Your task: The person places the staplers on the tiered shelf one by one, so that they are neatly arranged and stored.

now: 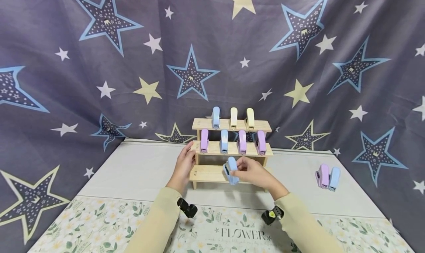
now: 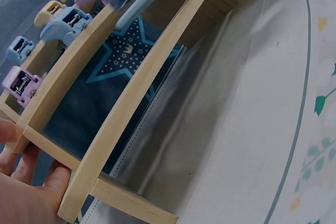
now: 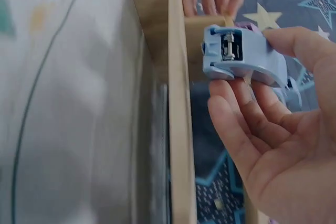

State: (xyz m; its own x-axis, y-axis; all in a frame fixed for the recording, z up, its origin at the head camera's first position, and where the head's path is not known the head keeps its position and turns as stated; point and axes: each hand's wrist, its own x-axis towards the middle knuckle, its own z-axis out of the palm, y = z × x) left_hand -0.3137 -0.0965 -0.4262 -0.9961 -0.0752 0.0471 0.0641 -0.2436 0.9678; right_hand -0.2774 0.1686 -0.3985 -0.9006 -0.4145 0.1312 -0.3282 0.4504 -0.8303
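A light blue stapler (image 1: pixel 232 168) is pinched between the thumb and fingers of my right hand (image 1: pixel 255 172), tilted in front of the lowest step of a three-step wooden display stand (image 1: pixel 207 173). Up close in the right wrist view, the thumb presses one side of the stapler (image 3: pixel 257 59) and the fingertips support the other. My left hand (image 1: pixel 183 165) grips the stand's left end by the middle step; some of its fingers (image 2: pixel 50 184) pass behind the wood. Three purple staplers and a blue stapler (image 1: pixel 224 141) stand on the middle step.
Along the top step stand a blue stapler (image 1: pixel 216 117) and two yellow staplers (image 1: pixel 234 118). To the right on the table lie a purple stapler (image 1: pixel 323 175) and a blue stapler (image 1: pixel 334 178), side by side. A star-patterned curtain (image 1: pixel 159 61) hangs behind the stand.
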